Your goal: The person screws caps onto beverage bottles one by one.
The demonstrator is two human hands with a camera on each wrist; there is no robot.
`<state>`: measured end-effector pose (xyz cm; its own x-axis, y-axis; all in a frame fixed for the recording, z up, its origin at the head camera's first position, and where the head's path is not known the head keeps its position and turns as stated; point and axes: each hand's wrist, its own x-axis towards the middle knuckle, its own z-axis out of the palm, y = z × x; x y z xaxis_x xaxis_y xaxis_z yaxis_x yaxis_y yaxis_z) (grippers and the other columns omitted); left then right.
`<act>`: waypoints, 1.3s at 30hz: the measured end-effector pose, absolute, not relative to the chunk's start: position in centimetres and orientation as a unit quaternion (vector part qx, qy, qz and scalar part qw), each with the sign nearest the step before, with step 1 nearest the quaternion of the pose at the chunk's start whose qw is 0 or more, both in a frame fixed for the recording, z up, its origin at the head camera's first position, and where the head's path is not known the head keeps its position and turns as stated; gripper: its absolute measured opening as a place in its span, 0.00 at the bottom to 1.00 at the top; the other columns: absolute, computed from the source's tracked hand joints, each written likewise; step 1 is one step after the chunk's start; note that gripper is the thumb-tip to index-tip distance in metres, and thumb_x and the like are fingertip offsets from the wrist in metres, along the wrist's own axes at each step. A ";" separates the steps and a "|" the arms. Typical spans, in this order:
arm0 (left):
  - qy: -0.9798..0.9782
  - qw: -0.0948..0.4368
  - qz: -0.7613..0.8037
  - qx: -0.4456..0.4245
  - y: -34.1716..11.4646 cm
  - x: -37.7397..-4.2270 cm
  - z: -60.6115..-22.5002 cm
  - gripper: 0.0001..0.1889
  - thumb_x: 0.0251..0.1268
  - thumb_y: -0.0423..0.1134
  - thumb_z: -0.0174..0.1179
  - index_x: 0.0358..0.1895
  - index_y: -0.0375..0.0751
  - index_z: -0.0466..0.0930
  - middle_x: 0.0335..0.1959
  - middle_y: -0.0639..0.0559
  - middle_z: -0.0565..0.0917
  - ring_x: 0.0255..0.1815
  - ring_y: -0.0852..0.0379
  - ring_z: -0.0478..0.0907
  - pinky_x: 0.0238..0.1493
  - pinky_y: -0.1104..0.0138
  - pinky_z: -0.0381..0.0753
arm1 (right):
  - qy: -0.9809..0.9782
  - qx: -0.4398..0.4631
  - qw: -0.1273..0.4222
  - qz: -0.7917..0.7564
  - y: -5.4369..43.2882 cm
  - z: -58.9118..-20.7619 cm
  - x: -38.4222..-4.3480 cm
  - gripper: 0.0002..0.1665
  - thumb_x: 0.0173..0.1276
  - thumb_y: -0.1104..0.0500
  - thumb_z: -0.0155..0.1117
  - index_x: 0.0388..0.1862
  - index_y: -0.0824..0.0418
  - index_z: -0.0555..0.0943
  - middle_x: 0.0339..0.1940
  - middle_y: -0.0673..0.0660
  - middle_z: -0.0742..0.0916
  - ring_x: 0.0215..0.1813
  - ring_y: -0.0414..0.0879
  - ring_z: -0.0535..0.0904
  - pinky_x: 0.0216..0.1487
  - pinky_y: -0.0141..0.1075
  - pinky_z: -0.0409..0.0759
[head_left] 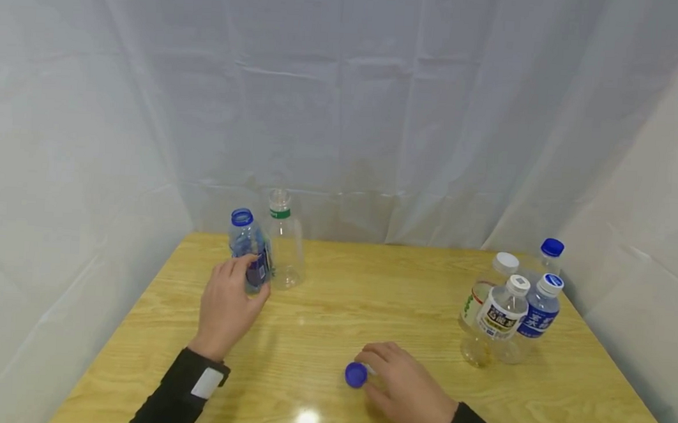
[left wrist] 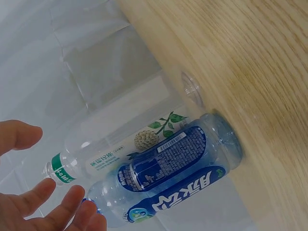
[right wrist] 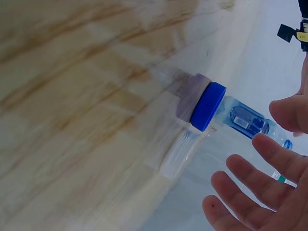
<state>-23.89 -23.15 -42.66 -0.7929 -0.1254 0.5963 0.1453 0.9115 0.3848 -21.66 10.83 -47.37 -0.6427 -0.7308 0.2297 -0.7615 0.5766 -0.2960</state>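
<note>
At the back left of the table, a blue-tinted plastic bottle (head_left: 242, 237) with a dark blue label stands upright without a cap. Close behind it is a clear bottle (head_left: 286, 250) with a green neck band, also uncapped. My left hand (head_left: 232, 302) is at the near side of the blue-tinted bottle; the left wrist view shows its fingers (left wrist: 67, 204) loosely spread, thumb apart from them. A blue cap (right wrist: 209, 107) and a white cap (right wrist: 179, 153) lie on the wood near the front. Over and beside them, my right hand (head_left: 404, 389) has its fingers apart, gripping neither.
On the right of the wooden table (head_left: 333, 313) several capped bottles stand in a tight group, including one with a white-and-black label (head_left: 500, 320) and one with a blue label (head_left: 540, 319). White sheets (head_left: 344, 109) hang behind the table and along both sides.
</note>
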 end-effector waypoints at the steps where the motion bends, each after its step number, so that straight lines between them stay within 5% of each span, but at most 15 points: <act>1: -0.922 0.323 -0.212 -0.003 -23.2 -24.0 -42.7 0.29 0.59 0.42 0.71 0.61 0.33 0.75 0.54 0.34 0.79 0.54 0.36 0.75 0.52 0.43 0.79 | -0.887 0.421 0.041 0.184 10.7 -47.4 -21.7 0.23 0.68 0.54 0.69 0.62 0.53 0.81 0.61 0.53 0.83 0.63 0.48 0.78 0.62 0.49 0.80; 18: -0.893 0.372 -0.248 0.050 -25.0 -26.0 -43.3 0.41 0.58 0.45 0.73 0.69 0.30 0.64 0.57 0.31 0.69 0.58 0.36 0.66 0.56 0.45 0.69 | -0.889 0.424 0.022 0.171 10.4 -47.6 -22.1 0.22 0.69 0.53 0.68 0.61 0.53 0.81 0.61 0.53 0.83 0.63 0.48 0.78 0.62 0.47 0.80; 39: -0.890 0.281 -0.336 0.127 -25.6 -29.4 -44.7 0.54 0.60 0.47 0.71 0.80 0.38 0.42 0.74 0.30 0.57 0.72 0.32 0.59 0.69 0.38 0.63 | -0.891 0.416 -0.011 0.181 10.2 -47.6 -22.4 0.21 0.71 0.53 0.66 0.62 0.52 0.80 0.62 0.52 0.82 0.63 0.47 0.77 0.62 0.46 0.80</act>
